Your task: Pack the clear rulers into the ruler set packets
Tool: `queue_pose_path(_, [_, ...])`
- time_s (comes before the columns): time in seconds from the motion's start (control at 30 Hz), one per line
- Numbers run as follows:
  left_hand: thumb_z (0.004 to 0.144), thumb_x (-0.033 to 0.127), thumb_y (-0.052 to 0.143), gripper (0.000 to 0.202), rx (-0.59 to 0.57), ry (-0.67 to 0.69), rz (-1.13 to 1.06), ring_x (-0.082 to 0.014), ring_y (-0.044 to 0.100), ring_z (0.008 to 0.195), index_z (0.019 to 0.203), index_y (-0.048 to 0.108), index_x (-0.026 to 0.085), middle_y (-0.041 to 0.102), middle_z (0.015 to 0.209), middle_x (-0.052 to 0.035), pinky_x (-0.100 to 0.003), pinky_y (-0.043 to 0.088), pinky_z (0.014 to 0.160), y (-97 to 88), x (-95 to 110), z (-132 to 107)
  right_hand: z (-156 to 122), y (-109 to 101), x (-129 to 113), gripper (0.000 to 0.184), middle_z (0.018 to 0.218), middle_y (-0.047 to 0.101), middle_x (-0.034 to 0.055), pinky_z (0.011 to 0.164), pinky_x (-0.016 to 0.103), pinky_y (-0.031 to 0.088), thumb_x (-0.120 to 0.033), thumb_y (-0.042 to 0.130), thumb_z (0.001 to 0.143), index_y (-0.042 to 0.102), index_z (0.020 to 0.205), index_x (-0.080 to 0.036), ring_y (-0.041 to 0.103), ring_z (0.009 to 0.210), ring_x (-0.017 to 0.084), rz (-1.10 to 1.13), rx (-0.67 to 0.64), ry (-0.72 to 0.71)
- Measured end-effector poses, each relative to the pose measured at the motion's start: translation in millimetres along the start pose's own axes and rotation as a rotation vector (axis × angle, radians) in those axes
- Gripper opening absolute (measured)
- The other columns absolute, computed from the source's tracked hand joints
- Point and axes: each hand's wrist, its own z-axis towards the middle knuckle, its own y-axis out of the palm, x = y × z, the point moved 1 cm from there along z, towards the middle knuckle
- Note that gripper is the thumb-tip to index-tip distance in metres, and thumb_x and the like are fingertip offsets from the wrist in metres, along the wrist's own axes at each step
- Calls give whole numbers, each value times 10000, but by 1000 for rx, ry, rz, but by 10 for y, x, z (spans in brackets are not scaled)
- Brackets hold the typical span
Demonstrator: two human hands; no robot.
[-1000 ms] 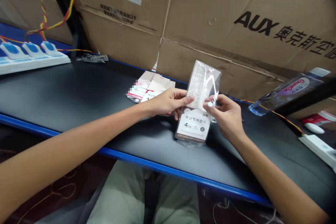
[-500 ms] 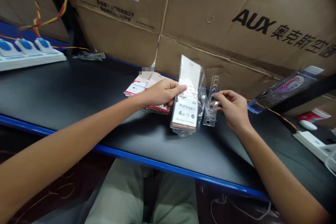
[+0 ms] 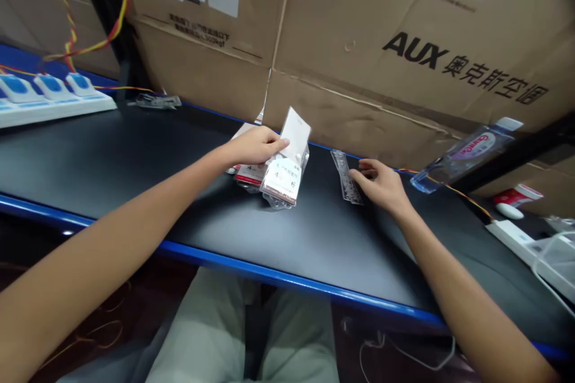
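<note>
My left hand [image 3: 258,145] is closed on a clear plastic ruler-set packet [image 3: 284,178] with a white card, its thumb across the upper part. Partly under that hand and the held packet lie more packets [image 3: 248,174] with red-and-white print. To the right, a clear plastic ruler [image 3: 347,178] lies on the black tabletop, perhaps with other clear pieces on it. My right hand [image 3: 381,184] is at the ruler's right side, fingers apart and the thumb at its edge. Whether the thumb touches the ruler is hard to tell.
A large cardboard box [image 3: 341,66] stands along the back of the table [image 3: 112,161]. A bottle [image 3: 467,152] leans at the back right near a red-and-white tube [image 3: 518,194]. Power strips sit at the left [image 3: 54,105] and right [image 3: 521,245]. Clear pieces [image 3: 157,100] lie back left.
My left hand has carried the packet leftward and down toward the other packets. The ruler, earlier upright in my right hand, now lies on the table, and that hand's fingers have opened.
</note>
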Motion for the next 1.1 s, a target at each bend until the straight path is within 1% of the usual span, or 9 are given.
queue_pose_path(0.17, [801,367,643,278,216,-49,176,-177,513,634,597,540,207,574,598,-22,-298,325,644,-153,-80,15,-78,76,-88,483,1142,767,143,938,449,551,-420,744,771,735,1171,-150,722,1031,312,-120,-143,-79])
queue_pose_path(0.3, [725,287,656,143,361,-135,257,-195,504,672,648,558,217,610,672,-41,-313,322,665,-225,-248,38,-95,63,-134,430,1078,784,150,911,420,553,-335,698,773,747,1138,-112,739,976,305,-181,-143,-66])
queue_pose_path(0.43, [776,355,612,182,350,-137,288,-204,542,717,672,567,213,648,738,-56,-318,359,676,-215,-310,50,-101,28,-158,429,1055,787,148,886,411,553,-337,714,749,753,1112,-112,744,955,314,-229,-128,-57])
queue_pose_path(0.57, [809,481,604,284,285,-153,337,-242,628,863,820,640,199,700,902,-85,-331,448,782,-191,-330,66,-115,39,-142,368,1043,789,141,884,383,541,-337,680,789,757,1083,-129,742,969,304,-275,-122,-66])
queue_pose_path(0.63, [765,594,646,455,223,-173,367,-314,632,1042,979,674,194,691,1102,-131,-385,470,897,-172,-351,65,-120,57,-133,342,1042,787,138,872,369,536,-361,657,818,758,1061,-142,740,967,294,-298,-117,-71])
queue_pose_path(0.73, [664,763,675,815,87,-268,446,-453,524,1276,1264,620,214,564,1392,-192,-535,420,1040,-111,-379,49,-122,93,-134,345,1044,778,151,858,378,528,-405,634,845,753,1040,-147,731,960,303,-339,-100,-73])
queue_pose_path(0.83, [645,828,654,926,51,-316,475,-503,475,1330,1347,577,229,505,1474,-206,-593,377,1079,-30,-378,37,-116,127,-141,324,1038,770,166,847,398,516,-414,608,863,749,1001,-157,717,977,330,-378,-76,-73])
queue_pose_path(0.97, [793,772,553,753,125,-295,449,-421,562,1271,1311,606,229,568,1407,-187,-501,430,1048,-6,-393,70,-105,144,-124,276,958,770,148,802,397,511,-415,611,862,745,924,-181,719,920,331,-387,-53,-75])
queue_pose_path(1.1, [911,682,439,654,197,-304,432,-326,610,1229,1285,620,177,614,1364,-181,-374,465,1010,-119,-491,116,-125,140,-110,302,923,759,150,776,427,525,-435,609,872,742,924,-168,720,850,336,-357,-13,-98])
